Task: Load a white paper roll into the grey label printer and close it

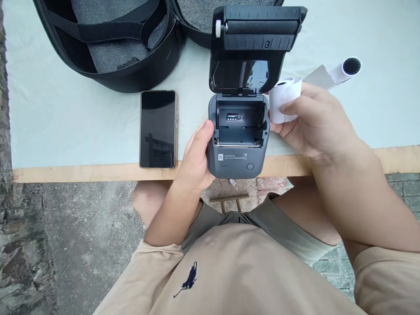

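Note:
A dark grey label printer (239,155) is held over the table's front edge, its black lid (256,50) swung up and its paper compartment showing with nothing in it. My left hand (197,157) grips the printer's left side, the thumb along its edge. Just right of the compartment, my right hand (315,118) is closed around a white paper roll (285,103), thumb across its front. The roll stands roughly upright, close beside the printer's body.
A phone (158,129) lies left of the printer near the wooden table edge (78,174). Behind it sits an open black case (131,74) with grey foam and a strap. Another white roll (343,70), partly unwound, lies at the back right.

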Available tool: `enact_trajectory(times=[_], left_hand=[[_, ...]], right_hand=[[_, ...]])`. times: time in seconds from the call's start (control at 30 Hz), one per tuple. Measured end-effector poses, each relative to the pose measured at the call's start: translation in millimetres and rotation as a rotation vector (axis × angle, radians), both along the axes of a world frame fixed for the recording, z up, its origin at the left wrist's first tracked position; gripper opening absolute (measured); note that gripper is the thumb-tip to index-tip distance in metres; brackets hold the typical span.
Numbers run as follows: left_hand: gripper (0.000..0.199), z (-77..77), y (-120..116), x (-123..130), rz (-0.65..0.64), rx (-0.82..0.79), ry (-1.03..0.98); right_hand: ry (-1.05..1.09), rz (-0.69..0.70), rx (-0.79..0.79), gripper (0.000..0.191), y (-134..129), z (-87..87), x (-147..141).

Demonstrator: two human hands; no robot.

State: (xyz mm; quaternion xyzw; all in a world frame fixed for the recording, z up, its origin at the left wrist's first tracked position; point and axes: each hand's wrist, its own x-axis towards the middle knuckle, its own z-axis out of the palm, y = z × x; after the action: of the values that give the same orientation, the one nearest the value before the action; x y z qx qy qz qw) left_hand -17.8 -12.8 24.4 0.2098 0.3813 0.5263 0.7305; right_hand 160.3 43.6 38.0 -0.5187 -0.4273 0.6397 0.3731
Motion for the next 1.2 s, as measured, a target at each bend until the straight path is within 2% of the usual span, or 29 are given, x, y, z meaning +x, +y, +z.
enact_trajectory(times=[0.13,0.23,0.4,0.57,0.73,0.8,0.87,0.97,1.07,1.2], left_hand=[[0.043,-2.2,0,0,0.008,0.023,-0.013],[0.043,-2.6,-1,-1,0.009,0.033,-0.03],[0.042,-0.9,-1,0,-0.001,0.003,-0.001],[0.042,-2.1,-1,2,0.028,0.071,-0.025],[0.043,-3.0,-1,2,0.02,0.067,-0.038],[0.044,-3.0,-1,2,0.026,0.07,-0.032],[0.043,-2.9,-1,2,0.033,0.077,-0.024],[0.041,-2.8,-1,2,0.035,0.071,-0.01],[0.042,-3.9,-2,1,0.037,0.07,-0.012],[0.032,-6.8,-3,-1,0.013,0.083,-0.04]], right_hand=[[0.007,0.023,-0.04,0.027,3,-0.7,0],[-0.021,0.029,-0.052,0.02,3,-3.1,0],[-0.061,0.011,0.042,0.019,0,-3.4,0],[-0.12,0.017,0.296,0.036,-6,3.7,2],[-0.1,0.079,0.278,0.059,-8,1.2,1],[-0.071,0.085,0.285,0.057,-6,-2.9,1],[-0.097,0.086,0.303,0.043,-5,-5.2,1],[-0.215,0.032,0.458,0.028,-8,0.7,1],[-0.43,-0.046,0.739,0.032,-19,19.0,-2],[-0.799,0.134,1.011,0.039,-35,42.6,-10]])
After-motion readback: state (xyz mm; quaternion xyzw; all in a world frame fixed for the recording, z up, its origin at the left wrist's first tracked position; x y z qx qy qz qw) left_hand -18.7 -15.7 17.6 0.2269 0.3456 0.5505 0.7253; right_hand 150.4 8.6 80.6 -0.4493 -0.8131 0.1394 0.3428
